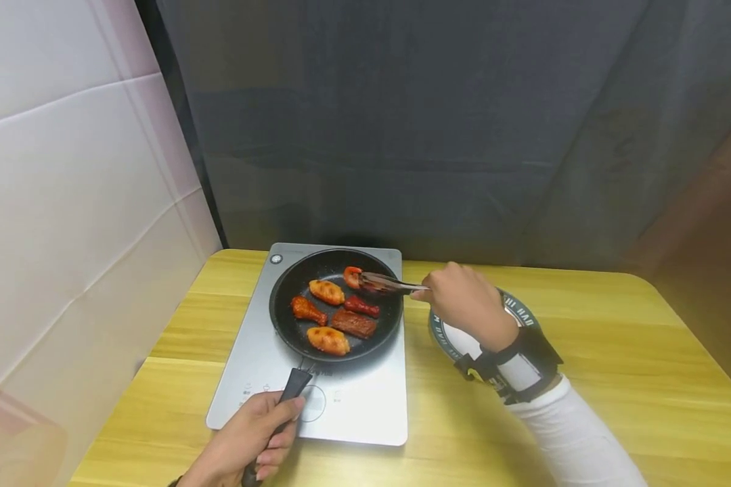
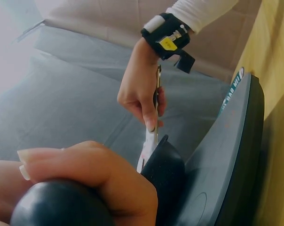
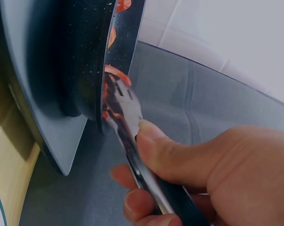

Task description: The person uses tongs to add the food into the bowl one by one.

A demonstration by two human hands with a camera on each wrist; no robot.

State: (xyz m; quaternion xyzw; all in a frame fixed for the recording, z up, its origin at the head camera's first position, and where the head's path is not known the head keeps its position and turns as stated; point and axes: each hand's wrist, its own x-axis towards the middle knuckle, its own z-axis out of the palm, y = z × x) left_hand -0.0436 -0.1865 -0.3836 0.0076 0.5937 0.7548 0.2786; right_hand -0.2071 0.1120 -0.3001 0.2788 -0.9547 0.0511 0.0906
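My left hand [image 1: 250, 436] grips the black handle [image 1: 296, 383] of a frying pan [image 1: 283, 331]; the handle's rounded end shows close up in the left wrist view. The right hand [image 1: 466, 304] holds metal tongs [image 1: 390, 283], thumb on one arm and fingers below. The tongs' tips reach over the pan's right rim to a red-orange shrimp [image 1: 352, 276], at the tips in the right wrist view too. Also in the pan lie two golden chicken wings [image 1: 327, 291], an orange drumstick [image 1: 307, 310], a smaller dark red drumstick [image 1: 362, 306] and a brown slab of meat [image 1: 353, 323].
Beneath the pan is a silver induction cooktop [image 1: 374, 406] on a wood-grain table [image 1: 615, 365]. A plate with a dark green lettered rim [image 1: 526, 312] sits to its right, partly hidden by the right hand and wrist. Dark cloth [image 1: 414, 135] hangs behind the table; a pale panel [image 1: 67, 203] stands left.
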